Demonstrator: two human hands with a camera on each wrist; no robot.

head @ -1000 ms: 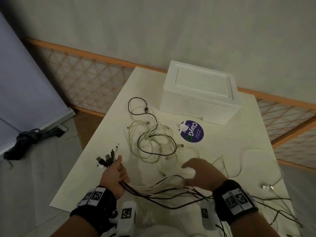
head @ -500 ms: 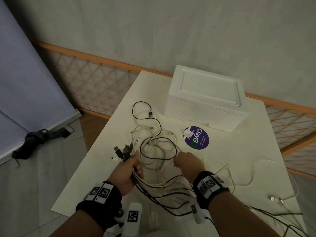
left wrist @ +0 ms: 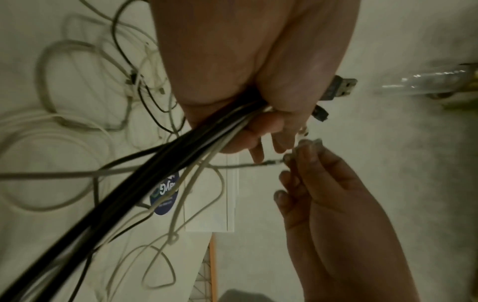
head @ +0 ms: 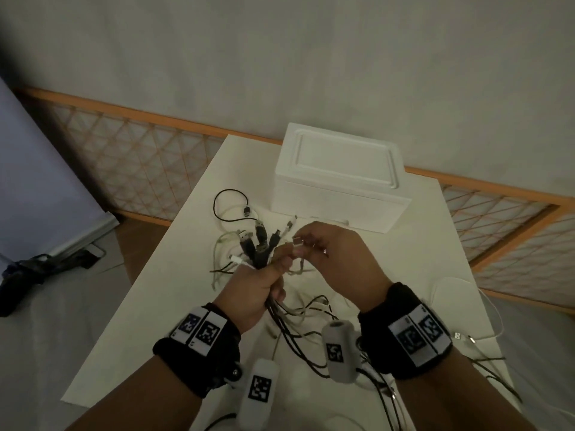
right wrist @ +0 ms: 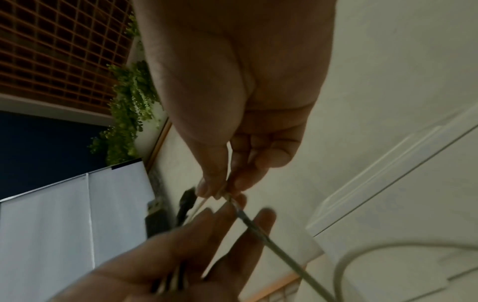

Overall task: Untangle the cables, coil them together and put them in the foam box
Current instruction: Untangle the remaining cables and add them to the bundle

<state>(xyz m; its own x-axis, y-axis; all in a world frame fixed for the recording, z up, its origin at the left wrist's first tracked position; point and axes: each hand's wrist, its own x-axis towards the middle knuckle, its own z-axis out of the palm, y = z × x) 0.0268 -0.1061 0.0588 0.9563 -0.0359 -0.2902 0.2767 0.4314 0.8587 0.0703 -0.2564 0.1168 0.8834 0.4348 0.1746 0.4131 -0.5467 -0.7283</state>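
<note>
My left hand [head: 264, 275] grips a bundle of black and white cables [left wrist: 181, 163] raised above the table, with their USB plugs [head: 259, 241] fanning out above the fist. My right hand [head: 306, 244] pinches the plug end of a thin white cable [right wrist: 225, 196] and holds it against the left hand's fingers [right wrist: 232, 220]. The cables' lower lengths [head: 298, 331] trail down onto the table between my wrists. More loose cables, black and pale [head: 230, 209], lie tangled on the table beyond. The white foam box [head: 342, 178], lid on, stands at the table's far end.
The white table [head: 149, 321] has its left edge near my left arm, with floor below. A white cable and plugs [head: 460, 335] lie at the right. A lattice rail [head: 140, 160] and wall run behind. A dark object [head: 40, 269] lies on the floor at left.
Both hands have risen off the table and come together. My right hand went from the loose tangle to pinching a white cable end, now held at the left hand's bundle.
</note>
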